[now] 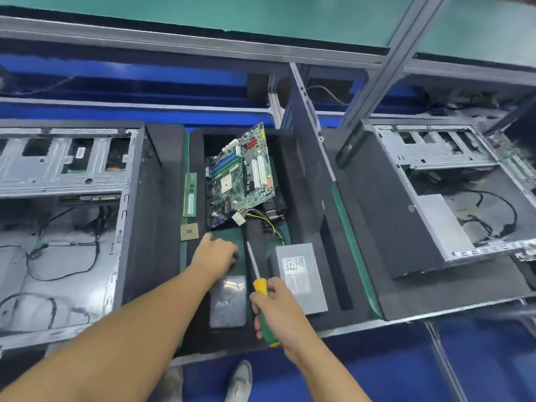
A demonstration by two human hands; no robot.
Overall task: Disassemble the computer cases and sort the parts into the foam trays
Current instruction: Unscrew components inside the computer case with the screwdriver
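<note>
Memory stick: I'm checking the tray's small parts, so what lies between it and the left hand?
In the head view, a square processor chip lies on the foam between the memory stick and the left hand.

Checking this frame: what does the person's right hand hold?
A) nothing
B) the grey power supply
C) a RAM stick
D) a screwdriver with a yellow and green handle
D: the right hand grips the screwdriver by its yellow and green handle, shaft pointing away over the foam tray, while the RAM stick and power supply lie in the tray apart from it.
</note>
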